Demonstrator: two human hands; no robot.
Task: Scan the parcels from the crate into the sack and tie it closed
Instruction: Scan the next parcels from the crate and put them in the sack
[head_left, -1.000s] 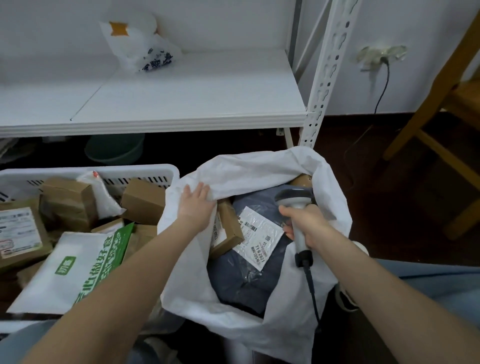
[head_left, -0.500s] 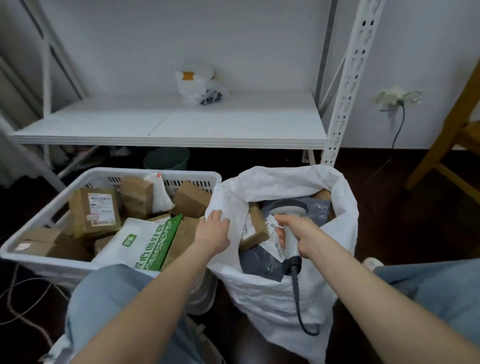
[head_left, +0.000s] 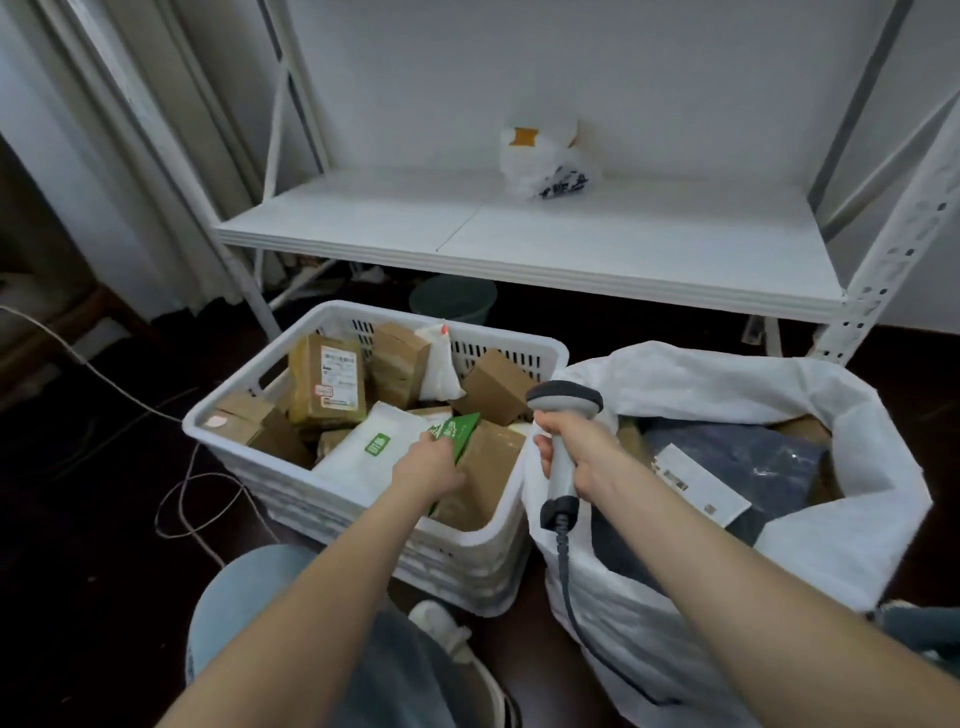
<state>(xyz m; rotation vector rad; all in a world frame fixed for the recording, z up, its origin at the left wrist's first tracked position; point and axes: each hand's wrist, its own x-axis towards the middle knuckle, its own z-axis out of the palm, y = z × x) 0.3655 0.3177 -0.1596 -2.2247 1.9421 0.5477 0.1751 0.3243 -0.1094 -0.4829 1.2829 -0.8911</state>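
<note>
The white-and-green poly mailer (head_left: 384, 447) is lying flat on the cardboard boxes (head_left: 493, 384) in the white crate (head_left: 322, 499), at the centre of the frame. It is looking soft, light and slick, and is likely to sag if lifted by a corner, so pinching its near green edge is seeming the best hold. The left hand (head_left: 428, 470) is resting on that edge; I cannot tell whether its fingers are clamping it. The right hand (head_left: 576, 452) is wrapping its fingers round the barcode scanner (head_left: 563, 415), beside the open white sack (head_left: 727, 379) at the right.

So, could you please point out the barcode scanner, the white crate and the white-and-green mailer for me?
barcode scanner (head_left: 565, 397): head view, on its grey head.
white crate (head_left: 296, 486): head view, on its front wall.
white-and-green mailer (head_left: 353, 460): head view, on its white face.
</note>
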